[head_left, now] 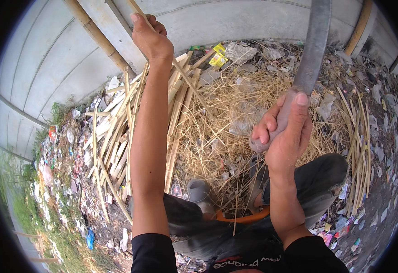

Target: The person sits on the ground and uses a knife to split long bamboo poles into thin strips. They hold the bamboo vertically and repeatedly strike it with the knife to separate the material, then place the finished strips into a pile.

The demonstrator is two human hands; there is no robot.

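Observation:
My left hand (152, 40), raised at the upper left, is closed around a bamboo strip (189, 81). The strip slants down to the right over the straw-like shavings (226, 123). In front of me on the right, my right hand (286, 127) grips the handle of a machete (315, 50). Its broad, curved grey blade points up and away, and its tip lies beyond the picture's top edge. The blade and the strip are apart. Beneath my left forearm lies a pile of split bamboo strips (117, 150).
Thinner strips (359, 154) lie in a bundle on the right. Litter and rubble (67, 177) cover the ground. A grey panel wall (199, 22) with bamboo poles (100, 36) stands at the back. Between my bent knees are grey footwear (200, 190) and an orange curved rim (246, 217).

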